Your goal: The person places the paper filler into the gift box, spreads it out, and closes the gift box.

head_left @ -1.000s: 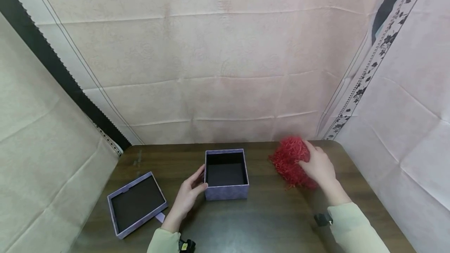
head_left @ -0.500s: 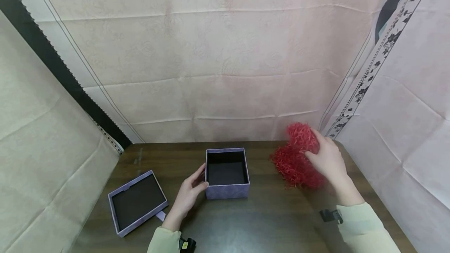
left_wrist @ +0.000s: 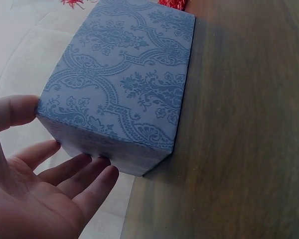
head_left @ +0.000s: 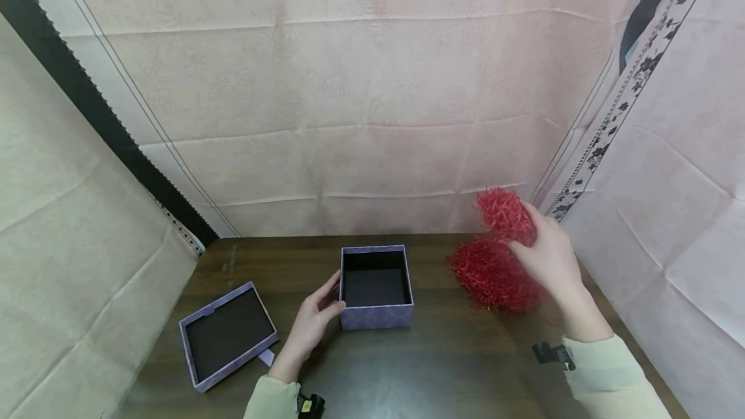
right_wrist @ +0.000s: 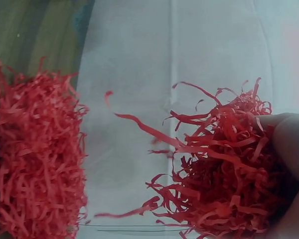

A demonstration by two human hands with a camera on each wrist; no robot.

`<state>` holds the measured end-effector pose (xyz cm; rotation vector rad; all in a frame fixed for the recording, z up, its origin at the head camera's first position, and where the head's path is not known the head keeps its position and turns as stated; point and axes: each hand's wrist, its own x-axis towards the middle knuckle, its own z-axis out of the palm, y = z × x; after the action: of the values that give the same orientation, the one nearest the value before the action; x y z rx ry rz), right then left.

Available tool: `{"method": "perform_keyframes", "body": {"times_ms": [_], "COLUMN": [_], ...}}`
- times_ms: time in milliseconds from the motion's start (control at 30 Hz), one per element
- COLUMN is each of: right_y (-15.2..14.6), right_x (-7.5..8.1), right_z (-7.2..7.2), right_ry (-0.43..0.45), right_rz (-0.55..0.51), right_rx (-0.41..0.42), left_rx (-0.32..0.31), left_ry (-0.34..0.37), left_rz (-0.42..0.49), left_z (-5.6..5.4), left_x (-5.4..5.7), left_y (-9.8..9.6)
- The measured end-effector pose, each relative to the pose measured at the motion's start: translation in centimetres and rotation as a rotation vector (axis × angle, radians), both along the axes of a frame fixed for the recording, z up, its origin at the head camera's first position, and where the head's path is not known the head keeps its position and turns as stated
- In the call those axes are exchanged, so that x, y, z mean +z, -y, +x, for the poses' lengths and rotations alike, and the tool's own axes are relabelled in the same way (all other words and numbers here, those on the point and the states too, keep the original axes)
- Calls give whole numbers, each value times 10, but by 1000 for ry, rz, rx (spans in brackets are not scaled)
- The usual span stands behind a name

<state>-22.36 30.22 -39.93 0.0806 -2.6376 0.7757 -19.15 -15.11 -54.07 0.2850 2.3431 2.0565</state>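
At the right rear of the table [head_left: 419, 374], the right hand [head_left: 550, 257] is raised, palm turned leftward, its thumb and index finger clamped on a bunch of red shredded paper [head_left: 505, 212]. The remaining fingers are hidden from view. The bunch sits above the main paper pile [head_left: 491, 277]; the two overlap in the head view, while the right wrist view shows a gap between them, with loose strands projecting from the bunch.

The left hand [head_left: 308, 328] rests against the left wall of the purple box [head_left: 375, 317] at table centre. Its fingers are extended and slightly apart on that wall; the thumb touches the near-left top corner. The box stands upright, its dark interior facing up.

Relative to one second earlier, the right hand is higher and farther right, and the bunch has separated upward from the pile. The left hand and box show no evident change of position.

The table surface is brown wood grain. To the left lies a shallow purple lid [head_left: 229, 335], interior up, angled, with a ribbon tab [head_left: 266, 357] at its near-right side. Pale cloth [head_left: 372, 115] encloses the rear and both sides; a floral border [head_left: 648, 63] marks the right corner.
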Motion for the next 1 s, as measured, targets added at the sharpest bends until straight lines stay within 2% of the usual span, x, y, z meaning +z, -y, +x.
{"method": "perform_keyframes", "body": {"times_ms": [567,733,1000], "right_y": [27,40,62], "right_x": [20,21,15], "right_z": [12,14,13], "right_ry": [-18,-28,-32], "right_rz": [-92,-121,-190], "right_rx": [70,101,151], "left_rx": [-1,-13,-7], "left_ry": [1,-23,1], "left_rz": [-9,-7,11], "left_z": [1,1,0], "left_x": [1,0,0], "left_y": [0,1,0]}}
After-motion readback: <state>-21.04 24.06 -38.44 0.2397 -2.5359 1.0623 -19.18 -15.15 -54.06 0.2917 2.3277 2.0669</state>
